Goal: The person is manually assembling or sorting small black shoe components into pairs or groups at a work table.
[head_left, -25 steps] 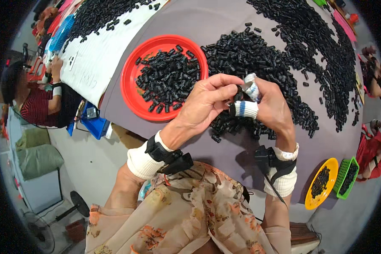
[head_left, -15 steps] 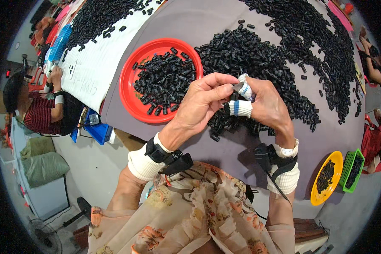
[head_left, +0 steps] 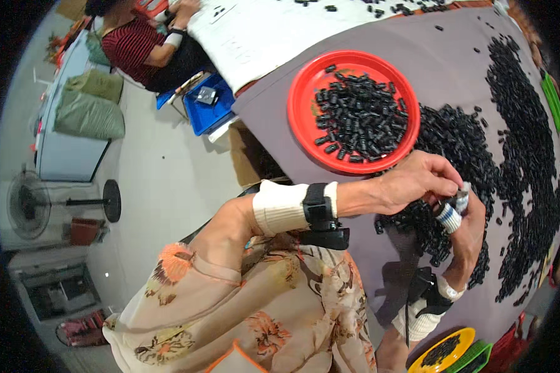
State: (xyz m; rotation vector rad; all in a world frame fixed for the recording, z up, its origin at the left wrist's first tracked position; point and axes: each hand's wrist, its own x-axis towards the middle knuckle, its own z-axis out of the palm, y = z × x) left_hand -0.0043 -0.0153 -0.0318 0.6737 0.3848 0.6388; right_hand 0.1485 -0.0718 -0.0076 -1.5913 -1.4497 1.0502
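Observation:
My left hand (head_left: 417,181) and my right hand (head_left: 466,233) meet over the grey table (head_left: 454,68), just below a red tray (head_left: 305,118) filled with small black cylindrical parts (head_left: 361,118). Both hands pinch a small dark part (head_left: 449,204) between fingertips; the right fingers wear white tape. More black parts lie in a loose heap (head_left: 460,140) under and beyond the hands. Each wrist carries a white cuff and a black strap.
A long band of black parts (head_left: 529,143) runs along the table's right side. A yellow bowl (head_left: 443,351) and a green basket (head_left: 473,359) with parts sit near my right elbow. Another person (head_left: 149,43) sits at a white-covered table at top left; a blue crate (head_left: 208,102) and a fan (head_left: 31,202) stand on the floor.
The view has swung to the left, so table and hands now sit at the right. Both hands stay together on the small part.

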